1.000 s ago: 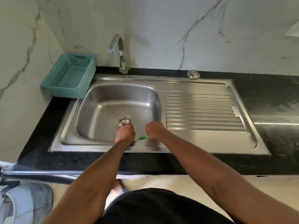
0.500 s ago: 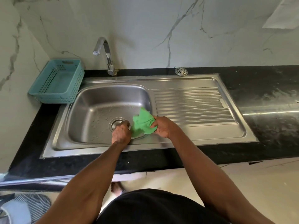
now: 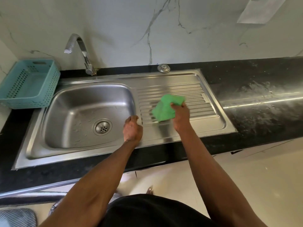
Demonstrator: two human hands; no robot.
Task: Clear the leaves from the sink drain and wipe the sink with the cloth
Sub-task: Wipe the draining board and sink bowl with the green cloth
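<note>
Over the ribbed drainboard (image 3: 193, 102), your right hand (image 3: 181, 118) pinches the green cloth (image 3: 165, 108), your left hand (image 3: 132, 128) curled at the sink (image 3: 68, 154) rim; a loose pinch risks dropping it.
</note>
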